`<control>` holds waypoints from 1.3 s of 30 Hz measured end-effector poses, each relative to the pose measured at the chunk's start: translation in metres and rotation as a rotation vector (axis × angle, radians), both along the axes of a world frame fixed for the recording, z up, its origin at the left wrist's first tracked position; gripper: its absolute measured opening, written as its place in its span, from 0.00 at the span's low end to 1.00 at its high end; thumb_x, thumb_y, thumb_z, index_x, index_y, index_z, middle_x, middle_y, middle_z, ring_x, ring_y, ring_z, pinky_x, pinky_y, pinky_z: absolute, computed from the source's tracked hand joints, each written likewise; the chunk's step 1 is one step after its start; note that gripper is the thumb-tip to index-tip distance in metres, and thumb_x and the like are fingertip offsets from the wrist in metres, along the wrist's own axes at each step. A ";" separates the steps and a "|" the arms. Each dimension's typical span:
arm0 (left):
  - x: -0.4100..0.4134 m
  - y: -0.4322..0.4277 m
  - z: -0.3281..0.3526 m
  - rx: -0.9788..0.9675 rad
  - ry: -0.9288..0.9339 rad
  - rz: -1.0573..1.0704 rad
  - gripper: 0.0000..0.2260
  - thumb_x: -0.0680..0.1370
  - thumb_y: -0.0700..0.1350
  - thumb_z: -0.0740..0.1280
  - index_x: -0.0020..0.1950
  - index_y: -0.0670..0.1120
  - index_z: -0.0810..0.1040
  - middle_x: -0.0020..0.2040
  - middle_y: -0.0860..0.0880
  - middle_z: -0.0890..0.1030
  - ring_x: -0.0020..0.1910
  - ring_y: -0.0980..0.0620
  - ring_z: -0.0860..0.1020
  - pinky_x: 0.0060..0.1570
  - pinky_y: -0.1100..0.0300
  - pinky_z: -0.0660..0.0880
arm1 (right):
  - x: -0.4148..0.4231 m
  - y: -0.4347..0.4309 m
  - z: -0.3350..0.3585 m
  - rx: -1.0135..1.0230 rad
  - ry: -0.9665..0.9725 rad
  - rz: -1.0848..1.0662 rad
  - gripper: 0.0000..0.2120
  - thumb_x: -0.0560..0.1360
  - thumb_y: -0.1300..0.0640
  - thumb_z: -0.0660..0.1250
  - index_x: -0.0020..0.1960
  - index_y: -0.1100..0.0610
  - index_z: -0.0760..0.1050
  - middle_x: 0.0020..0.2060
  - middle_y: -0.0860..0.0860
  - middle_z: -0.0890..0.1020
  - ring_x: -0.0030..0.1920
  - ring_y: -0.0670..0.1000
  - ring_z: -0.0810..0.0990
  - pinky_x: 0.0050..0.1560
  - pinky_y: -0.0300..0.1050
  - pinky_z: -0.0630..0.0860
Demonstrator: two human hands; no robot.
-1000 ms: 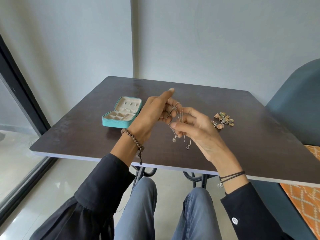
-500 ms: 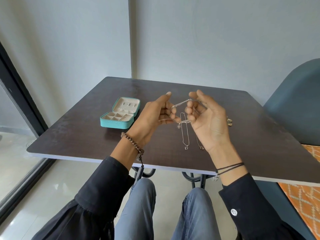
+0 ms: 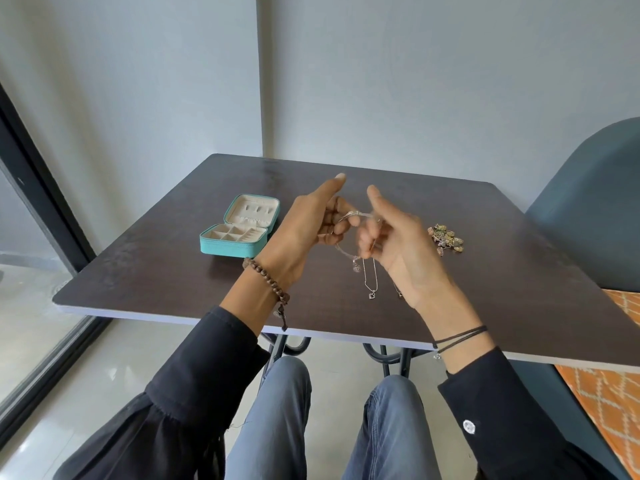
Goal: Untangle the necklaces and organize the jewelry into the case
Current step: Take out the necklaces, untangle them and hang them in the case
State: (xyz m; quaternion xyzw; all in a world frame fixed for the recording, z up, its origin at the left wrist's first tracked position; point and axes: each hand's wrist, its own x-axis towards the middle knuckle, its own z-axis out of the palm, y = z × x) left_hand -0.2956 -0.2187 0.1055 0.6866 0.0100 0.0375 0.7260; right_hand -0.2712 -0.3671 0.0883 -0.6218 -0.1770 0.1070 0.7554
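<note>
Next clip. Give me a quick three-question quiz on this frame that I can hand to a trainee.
1. True or false: the teal jewelry case stands open on the table.
2. What do the left hand and right hand hold between them? A) silver necklaces B) a beaded bracelet C) the case lid
3. Fill in: the loose jewelry cluster lies on the table on the ___ hand's side.
Key: 1 true; 2 A; 3 right.
</note>
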 end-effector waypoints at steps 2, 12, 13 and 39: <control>-0.003 0.002 -0.004 0.007 -0.002 -0.023 0.27 0.83 0.58 0.57 0.33 0.44 0.83 0.28 0.47 0.76 0.29 0.50 0.75 0.41 0.59 0.74 | 0.002 -0.003 0.005 0.244 0.124 0.030 0.26 0.79 0.48 0.69 0.26 0.55 0.67 0.27 0.53 0.71 0.37 0.56 0.72 0.46 0.47 0.73; -0.007 -0.001 -0.014 -0.195 -0.014 -0.086 0.26 0.84 0.55 0.59 0.26 0.46 0.69 0.42 0.37 0.80 0.48 0.44 0.79 0.54 0.54 0.76 | 0.007 -0.007 0.004 0.455 0.214 0.060 0.30 0.80 0.54 0.68 0.22 0.58 0.65 0.30 0.55 0.70 0.29 0.51 0.71 0.36 0.37 0.72; -0.008 -0.001 -0.013 -0.207 -0.027 -0.085 0.26 0.84 0.54 0.59 0.27 0.46 0.68 0.45 0.35 0.79 0.49 0.44 0.79 0.55 0.54 0.76 | 0.007 -0.008 0.004 0.436 0.201 0.037 0.30 0.80 0.54 0.67 0.22 0.60 0.64 0.30 0.56 0.70 0.29 0.52 0.73 0.30 0.34 0.73; -0.008 -0.001 -0.016 -0.099 -0.053 -0.153 0.23 0.84 0.57 0.58 0.36 0.45 0.78 0.33 0.48 0.75 0.35 0.51 0.76 0.47 0.56 0.75 | 0.005 -0.005 0.008 0.472 0.217 0.065 0.21 0.75 0.54 0.72 0.29 0.53 0.66 0.28 0.50 0.68 0.32 0.50 0.67 0.52 0.50 0.63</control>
